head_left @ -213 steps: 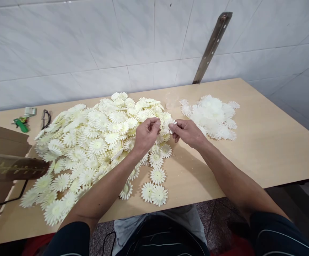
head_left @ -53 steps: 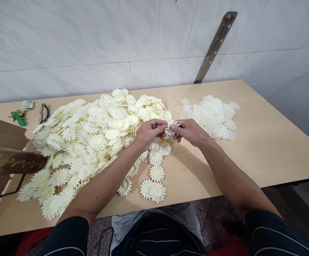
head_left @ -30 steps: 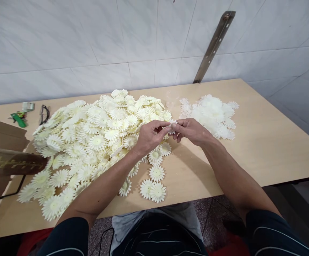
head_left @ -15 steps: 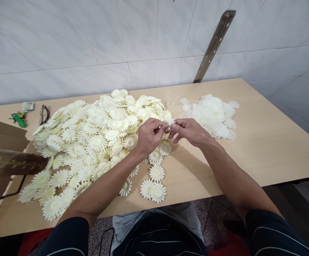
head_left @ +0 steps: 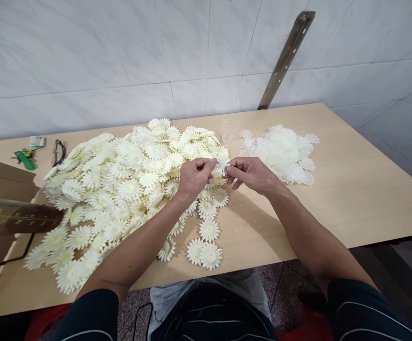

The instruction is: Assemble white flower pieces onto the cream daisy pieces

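Note:
Between my hands is a small white artificial flower (head_left: 223, 164), its edge pinched by the thumb and fingers of my right hand (head_left: 250, 174). My left hand (head_left: 196, 179) is closed just left of it, thumb against forefinger; whatever lies in that pinch is too small to make out. Beneath and left of my left hand spreads a big heap of cream daisy-like flower pieces (head_left: 127, 189). Several loose ones, such as a flower piece (head_left: 209, 230), lie toward the front edge. Beyond my right hand sits a smaller pile of whiter flower pieces (head_left: 286, 154).
A clear plastic cup-like piece (head_left: 230, 130) stands at the back. On the left are a green-handled tool (head_left: 26, 160), dark glasses (head_left: 59, 152), a brown bottle (head_left: 17, 216) and a cardboard box (head_left: 3, 182). A metal strip (head_left: 286, 61) leans on the tiled wall.
My left hand has drawn slightly left, away from the white flower, opening a small gap. My right hand stays nearly in place with the flower.

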`<action>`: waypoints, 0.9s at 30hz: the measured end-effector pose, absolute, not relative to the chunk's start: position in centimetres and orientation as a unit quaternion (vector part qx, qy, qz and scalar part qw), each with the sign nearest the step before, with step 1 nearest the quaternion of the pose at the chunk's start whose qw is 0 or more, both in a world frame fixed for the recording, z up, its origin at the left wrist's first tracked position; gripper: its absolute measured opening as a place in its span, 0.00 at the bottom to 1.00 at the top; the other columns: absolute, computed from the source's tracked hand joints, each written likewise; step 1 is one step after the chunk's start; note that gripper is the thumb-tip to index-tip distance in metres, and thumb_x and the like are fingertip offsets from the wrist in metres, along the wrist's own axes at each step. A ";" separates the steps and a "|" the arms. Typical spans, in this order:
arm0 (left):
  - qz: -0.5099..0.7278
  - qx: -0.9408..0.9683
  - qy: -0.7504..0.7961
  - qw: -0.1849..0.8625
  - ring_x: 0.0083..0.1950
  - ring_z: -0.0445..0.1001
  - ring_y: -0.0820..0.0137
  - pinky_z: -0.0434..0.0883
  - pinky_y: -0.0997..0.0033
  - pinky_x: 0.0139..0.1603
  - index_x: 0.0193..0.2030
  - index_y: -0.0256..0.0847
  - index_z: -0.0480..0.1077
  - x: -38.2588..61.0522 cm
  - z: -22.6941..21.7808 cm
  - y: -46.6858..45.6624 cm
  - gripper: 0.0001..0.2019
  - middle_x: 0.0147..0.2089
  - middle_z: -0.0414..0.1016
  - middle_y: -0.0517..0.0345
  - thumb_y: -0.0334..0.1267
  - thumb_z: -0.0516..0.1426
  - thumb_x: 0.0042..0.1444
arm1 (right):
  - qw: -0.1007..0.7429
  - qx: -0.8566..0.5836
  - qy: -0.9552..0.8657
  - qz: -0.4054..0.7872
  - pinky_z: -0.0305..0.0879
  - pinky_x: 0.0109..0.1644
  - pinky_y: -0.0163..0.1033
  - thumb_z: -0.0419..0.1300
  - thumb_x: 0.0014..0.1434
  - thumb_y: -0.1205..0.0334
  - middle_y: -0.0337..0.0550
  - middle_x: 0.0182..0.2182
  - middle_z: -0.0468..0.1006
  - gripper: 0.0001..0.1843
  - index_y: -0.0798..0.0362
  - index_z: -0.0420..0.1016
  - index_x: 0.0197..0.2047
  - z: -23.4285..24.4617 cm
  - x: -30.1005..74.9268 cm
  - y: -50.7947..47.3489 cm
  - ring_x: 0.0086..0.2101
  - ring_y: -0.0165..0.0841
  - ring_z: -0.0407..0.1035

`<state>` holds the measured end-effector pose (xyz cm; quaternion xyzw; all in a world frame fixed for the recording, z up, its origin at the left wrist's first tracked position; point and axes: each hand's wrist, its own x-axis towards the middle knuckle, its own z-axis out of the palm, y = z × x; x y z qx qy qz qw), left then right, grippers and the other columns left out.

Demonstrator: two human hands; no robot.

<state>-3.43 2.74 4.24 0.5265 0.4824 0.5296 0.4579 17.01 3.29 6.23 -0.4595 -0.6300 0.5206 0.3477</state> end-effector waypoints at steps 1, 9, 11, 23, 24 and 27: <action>0.530 0.514 0.487 0.467 0.22 0.70 0.73 0.69 0.72 0.25 0.31 0.42 0.84 -3.4 4.2 2.9 0.18 0.22 0.74 0.61 0.55 0.72 0.60 | 0.347 -0.465 -0.634 0.512 0.80 0.30 0.37 0.77 0.59 0.41 0.46 0.29 0.86 0.21 0.51 0.84 0.32 6.1 17.0 3.3 0.28 0.33 0.80; 0.611 0.438 0.505 0.424 0.21 0.68 0.77 0.68 0.75 0.24 0.31 0.42 0.77 -4.4 4.5 4.2 0.21 0.22 0.72 0.64 0.57 0.72 0.61 | 0.298 -0.519 -0.643 0.478 0.80 0.30 0.38 0.77 0.60 0.49 0.49 0.27 0.86 0.18 0.52 0.84 0.26 5.8 18.5 4.3 0.27 0.34 0.78; 0.620 0.425 0.496 0.434 0.22 0.69 0.76 0.70 0.75 0.25 0.32 0.43 0.76 -4.5 4.6 4.3 0.20 0.22 0.72 0.64 0.56 0.72 0.62 | 0.307 -0.507 -0.640 0.489 0.80 0.31 0.38 0.78 0.58 0.46 0.49 0.29 0.86 0.20 0.52 0.83 0.26 6.0 18.8 4.4 0.28 0.34 0.79; 0.534 0.334 0.429 0.647 0.32 0.83 0.72 0.75 0.75 0.29 0.38 0.43 0.72 -3.4 5.4 3.6 0.21 0.37 0.76 0.62 0.51 0.76 0.57 | 0.322 -0.452 -0.641 0.530 0.80 0.33 0.39 0.77 0.57 0.32 0.46 0.27 0.84 0.29 0.51 0.83 0.31 5.9 18.0 4.2 0.29 0.34 0.78; 0.531 0.324 0.429 0.655 0.31 0.83 0.73 0.74 0.76 0.28 0.38 0.43 0.71 -3.4 5.5 3.5 0.21 0.36 0.75 0.63 0.51 0.76 0.57 | 0.317 -0.456 -0.643 0.528 0.80 0.33 0.39 0.77 0.58 0.33 0.45 0.26 0.83 0.28 0.51 0.82 0.31 5.7 17.9 4.2 0.28 0.34 0.79; 0.529 0.309 0.438 0.658 0.26 0.81 0.75 0.73 0.77 0.25 0.39 0.42 0.71 -3.1 5.6 3.4 0.21 0.35 0.73 0.65 0.50 0.76 0.58 | 0.317 -0.478 -0.644 0.506 0.80 0.33 0.39 0.76 0.60 0.38 0.45 0.25 0.83 0.25 0.51 0.81 0.29 5.3 17.5 4.1 0.27 0.33 0.79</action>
